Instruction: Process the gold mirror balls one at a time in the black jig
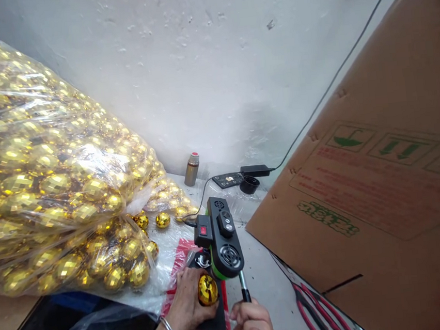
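My left hand (pixel 186 300), with a silver bangle at the wrist, is closed around a shiny gold faceted ball (pixel 207 290). It holds the ball over the dark base (pixel 215 323) of a small black and green bench machine (pixel 225 237). The machine has round vents on top and a red switch (pixel 203 230) on its side box. Close by on the right, my right hand (pixel 253 325) is closed on the black grip of the machine's metal lever (pixel 244 287). Where the ball meets the machine is hidden from above.
A large clear bag of gold balls (pixel 49 166) fills the left, with a loose gold ball (pixel 162 220) beside it. A cardboard box (pixel 376 170) stands at right, near red-handled scissors (pixel 320 313). Behind are a metal flask (pixel 192 169), a power adapter (pixel 255 171) and a black cup (pixel 249 184).
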`<state>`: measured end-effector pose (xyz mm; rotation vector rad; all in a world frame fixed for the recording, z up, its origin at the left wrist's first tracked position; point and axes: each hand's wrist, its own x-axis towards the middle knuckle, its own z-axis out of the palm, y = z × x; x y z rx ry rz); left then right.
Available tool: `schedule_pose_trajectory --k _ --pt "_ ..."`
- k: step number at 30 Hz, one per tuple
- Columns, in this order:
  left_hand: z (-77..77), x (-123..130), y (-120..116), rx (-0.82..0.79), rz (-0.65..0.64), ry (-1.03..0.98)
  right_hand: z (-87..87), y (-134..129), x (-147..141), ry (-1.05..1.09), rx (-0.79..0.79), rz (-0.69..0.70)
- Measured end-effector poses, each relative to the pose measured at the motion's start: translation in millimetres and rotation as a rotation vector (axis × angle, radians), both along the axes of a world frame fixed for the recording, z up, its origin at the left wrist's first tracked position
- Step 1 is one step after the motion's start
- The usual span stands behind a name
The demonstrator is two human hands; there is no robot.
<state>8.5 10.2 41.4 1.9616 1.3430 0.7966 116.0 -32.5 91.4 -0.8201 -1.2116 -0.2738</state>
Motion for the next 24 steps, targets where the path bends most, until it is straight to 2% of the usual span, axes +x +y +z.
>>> schedule_pose_trajectory --k 4,8,12,14,17,19,20,22,24 --pt "-3.5 0 1 0.011 0.012 -0.002 -2.5 -1 -6 0.119 -0.051 -0.026" --pt "-6.3 1 1 0.044 0.017 -0.009 -5.0 -6 -11 0.143 -0.026 0.014" --pt "-7.3 0 1 0.053 0.018 -0.008 -13.9 -8 -12 0.082 -0.096 -0.001" --pt "-7.7 0 1 0.048 0.018 -0.013 -19.9 -8 -9 0.045 -0.063 -0.009" --pt "-6.9 0 2 0.049 0.018 -0.018 -19.4 -8 -2 -0.130 -0.050 0.034" --pt "-5.2 1 3 0.054 0.022 -0.012 -6.0 -11 1 -0.160 -0.090 0.060" --pt "-4.6 1 3 0.055 0.027 -0.009 5.2 -13 2 -0.083 -0.112 0.054" --pt "-5.5 -1 1 0.062 0.034 -0.008 33.6 -16 1 0.080 -0.197 0.089" --pt "-12.6 -7 -6 0.102 0.041 -0.013 63.4 -18 -2 0.153 -0.368 0.142"
